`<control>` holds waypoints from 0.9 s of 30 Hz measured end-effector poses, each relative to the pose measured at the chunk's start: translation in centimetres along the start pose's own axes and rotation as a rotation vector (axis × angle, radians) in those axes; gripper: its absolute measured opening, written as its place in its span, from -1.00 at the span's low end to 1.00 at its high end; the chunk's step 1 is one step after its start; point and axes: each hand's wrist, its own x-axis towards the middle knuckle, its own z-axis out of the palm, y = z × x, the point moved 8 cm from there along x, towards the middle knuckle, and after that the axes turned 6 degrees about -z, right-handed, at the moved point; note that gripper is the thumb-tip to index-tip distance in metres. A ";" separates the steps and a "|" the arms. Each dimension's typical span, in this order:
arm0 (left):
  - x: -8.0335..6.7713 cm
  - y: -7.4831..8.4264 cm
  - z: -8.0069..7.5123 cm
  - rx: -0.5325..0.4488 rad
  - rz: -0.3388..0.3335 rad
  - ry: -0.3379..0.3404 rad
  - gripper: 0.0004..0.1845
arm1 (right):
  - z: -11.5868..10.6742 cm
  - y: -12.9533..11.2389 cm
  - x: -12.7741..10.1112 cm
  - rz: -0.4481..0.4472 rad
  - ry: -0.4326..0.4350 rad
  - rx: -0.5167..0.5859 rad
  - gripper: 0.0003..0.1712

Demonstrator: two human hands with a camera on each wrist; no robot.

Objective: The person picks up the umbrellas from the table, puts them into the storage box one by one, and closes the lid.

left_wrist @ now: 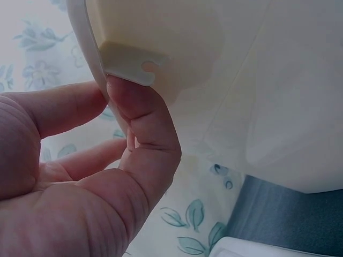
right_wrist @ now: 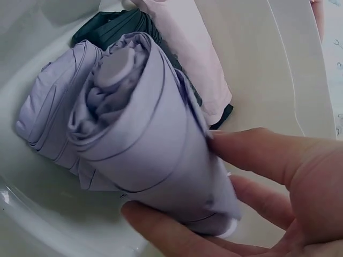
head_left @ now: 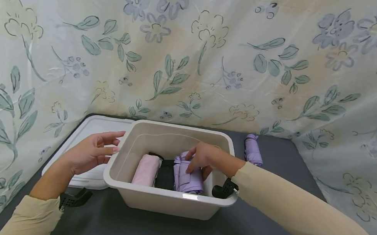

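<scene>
The right hand [head_left: 202, 160] grasps a rolled lilac folding umbrella [right_wrist: 144, 144] inside the cream plastic tub [head_left: 165, 200]; the left hand [head_left: 91, 153], fingers relaxed, touches the tub's rim.

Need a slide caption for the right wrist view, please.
Right hand grips a rolled lilac umbrella inside the cream bin, beside pink and dark ones.

A pale cloth backdrop [head_left: 196, 48] printed with blue, cream and grey-green flowers and leaves closes off the far side and wraps round on the left and right, hanging in soft folds. Below it lies a dark grey table surface [head_left: 168, 231], reaching from the near edge to the foot of the cloth. The light is even and soft, with only faint shadows.
</scene>
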 end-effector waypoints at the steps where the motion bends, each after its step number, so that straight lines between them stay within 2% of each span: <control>1: 0.0 0.0 0.0 0.003 0.002 0.000 -0.27 | 0.0 0.0 0.0 0.001 -0.001 -0.016 -0.43; 8: 0.1 0.1 0.1 0.016 0.008 0.002 -0.28 | -0.3 0.0 -0.2 -0.012 -0.001 -0.082 -0.40; 15: 0.0 0.1 0.2 -0.002 0.019 -0.012 -0.30 | -0.2 0.1 -0.1 -0.013 -0.053 -0.149 -0.47; 20: -0.1 0.0 0.2 -0.007 0.026 -0.014 -0.30 | -0.4 0.1 -0.1 -0.020 -0.077 -0.165 -0.49; 27: -0.3 -0.2 0.3 -0.010 0.033 -0.016 -0.33 | -1.5 -0.6 -1.4 -0.063 -0.077 -0.127 -0.49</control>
